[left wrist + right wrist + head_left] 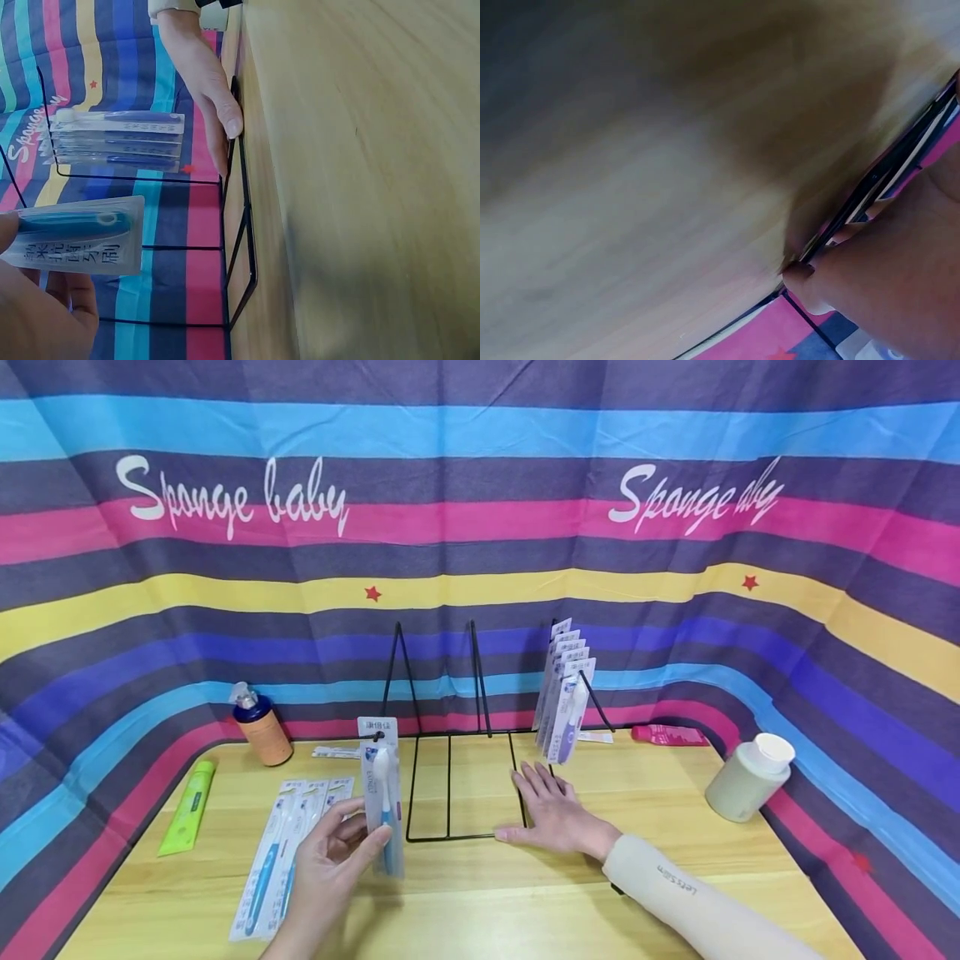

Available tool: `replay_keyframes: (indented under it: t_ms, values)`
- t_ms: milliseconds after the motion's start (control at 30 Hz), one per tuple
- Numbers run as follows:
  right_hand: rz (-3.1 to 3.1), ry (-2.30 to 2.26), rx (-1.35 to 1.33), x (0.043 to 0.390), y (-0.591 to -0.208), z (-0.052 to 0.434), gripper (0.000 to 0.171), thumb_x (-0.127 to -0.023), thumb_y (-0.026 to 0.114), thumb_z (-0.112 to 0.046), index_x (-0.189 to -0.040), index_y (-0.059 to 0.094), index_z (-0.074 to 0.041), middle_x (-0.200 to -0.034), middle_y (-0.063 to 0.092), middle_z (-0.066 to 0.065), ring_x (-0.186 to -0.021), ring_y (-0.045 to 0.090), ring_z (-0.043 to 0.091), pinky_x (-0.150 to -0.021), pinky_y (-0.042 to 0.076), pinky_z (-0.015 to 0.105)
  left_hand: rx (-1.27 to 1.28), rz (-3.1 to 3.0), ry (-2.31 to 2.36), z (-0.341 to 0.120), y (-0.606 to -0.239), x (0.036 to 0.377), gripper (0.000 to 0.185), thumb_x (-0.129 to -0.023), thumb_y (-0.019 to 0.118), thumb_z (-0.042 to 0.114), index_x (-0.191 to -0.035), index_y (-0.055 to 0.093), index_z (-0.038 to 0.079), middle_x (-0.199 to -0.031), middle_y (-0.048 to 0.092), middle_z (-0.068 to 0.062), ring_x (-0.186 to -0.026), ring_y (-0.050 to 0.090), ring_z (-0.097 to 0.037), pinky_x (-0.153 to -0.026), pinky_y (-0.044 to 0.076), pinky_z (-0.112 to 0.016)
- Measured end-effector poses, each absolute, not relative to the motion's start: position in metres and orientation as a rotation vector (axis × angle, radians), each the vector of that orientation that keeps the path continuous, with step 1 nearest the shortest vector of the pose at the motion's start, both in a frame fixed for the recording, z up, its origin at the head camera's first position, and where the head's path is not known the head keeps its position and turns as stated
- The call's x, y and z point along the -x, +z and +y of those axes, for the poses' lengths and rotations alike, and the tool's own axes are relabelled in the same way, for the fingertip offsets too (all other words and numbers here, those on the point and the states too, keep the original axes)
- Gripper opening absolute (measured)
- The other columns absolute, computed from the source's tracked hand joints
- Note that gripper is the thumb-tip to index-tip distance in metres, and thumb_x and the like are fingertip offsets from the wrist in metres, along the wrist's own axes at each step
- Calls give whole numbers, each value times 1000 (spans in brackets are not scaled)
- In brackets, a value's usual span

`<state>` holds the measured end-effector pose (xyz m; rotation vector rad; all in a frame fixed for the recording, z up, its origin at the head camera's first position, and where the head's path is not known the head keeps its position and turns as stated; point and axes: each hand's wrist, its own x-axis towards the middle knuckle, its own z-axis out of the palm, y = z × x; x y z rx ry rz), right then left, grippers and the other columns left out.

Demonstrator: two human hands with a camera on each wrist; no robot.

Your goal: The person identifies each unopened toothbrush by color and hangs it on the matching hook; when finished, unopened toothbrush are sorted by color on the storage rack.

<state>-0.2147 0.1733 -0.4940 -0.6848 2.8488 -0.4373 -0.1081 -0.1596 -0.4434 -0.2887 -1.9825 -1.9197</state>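
In the head view my left hand (pixel 333 860) pinches a packaged toothbrush (pixel 384 810) with a blue handle between thumb and fingers. The top of its card is at the tip of the left prong of a black wire rack (pixel 447 789). My right hand (pixel 551 814) lies with fingers spread over the right front corner of the rack's base; the left wrist view shows that hand (pixel 206 94) at the base wires. Several packaged toothbrushes with purple handles (pixel 567 714) hang in a row on the right prong. Left of my left hand, more blue packaged toothbrushes (pixel 273 860) lie side by side.
On the wooden table (pixel 480 910) are a green tube (pixel 187 810) and an orange-and-blue pump bottle (pixel 262 727) at left. At right are a pink tube (pixel 669 735) and a pale bottle with a white cap (pixel 750 779). A striped cloth (pixel 517 552) stands behind.
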Motion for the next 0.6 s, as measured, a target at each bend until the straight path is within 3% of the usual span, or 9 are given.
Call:
replay_keyframes:
  t_ms: [367, 600]
  values:
    - [2863, -416, 710, 215, -495, 172, 112, -99, 55, -80, -173, 22, -2, -180, 11, 20, -165, 9, 44, -124, 20, 69, 260, -1953, -1896, -152, -452, 144, 36, -101, 72, -10, -135, 63, -8, -118, 79, -10, -107, 76, -12, -91, 58, -23]
    - [2860, -398, 698, 215, -496, 172, 112, -100, 55, -80, -173, 22, -3, -181, 10, 20, -165, 9, 44, -124, 20, 69, 234, -1880, -1788, -145, -453, 175, 42, -105, 67, -8, -146, 61, -7, -114, 73, -26, -99, 71, -10, -86, 57, -18]
